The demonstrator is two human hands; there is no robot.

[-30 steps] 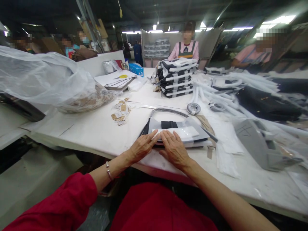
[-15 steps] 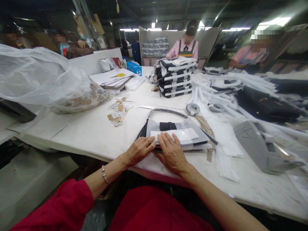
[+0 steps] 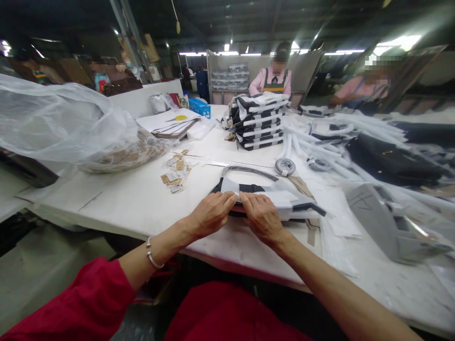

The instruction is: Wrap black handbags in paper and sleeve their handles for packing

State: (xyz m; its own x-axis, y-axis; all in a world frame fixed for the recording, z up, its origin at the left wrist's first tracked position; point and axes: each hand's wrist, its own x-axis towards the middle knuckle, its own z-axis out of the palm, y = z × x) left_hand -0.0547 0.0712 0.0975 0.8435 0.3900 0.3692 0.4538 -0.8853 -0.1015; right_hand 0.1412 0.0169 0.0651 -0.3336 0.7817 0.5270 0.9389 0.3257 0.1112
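On the white table in front of me lies a black handbag [image 3: 249,188], partly covered by pale wrapping sheet [image 3: 280,198]. Its wrapped handle [image 3: 245,168] arches toward the far side. My left hand [image 3: 212,211] is closed on the bag's near edge, thumb on top and the other fingers underneath. Close beside it, my right hand [image 3: 262,215] grips the same edge, its fingers bent over the sheet and thumb tucked below. A dark strap end [image 3: 309,207] sticks out to the right. What the hidden fingertips press on cannot be seen.
Paper tags [image 3: 176,173] lie left of the bag. A large plastic bag [image 3: 71,128] fills the far left. Behind stands a stack of wrapped bags [image 3: 261,123]. White strips [image 3: 337,218] and a grey form [image 3: 384,222] lie right. Co-workers sit across the table.
Both hands have gone from lying on the white sheet to gripping the bag's near edge. That edge is lifted and the sheet is now tilted and bent. The view has shifted slightly.
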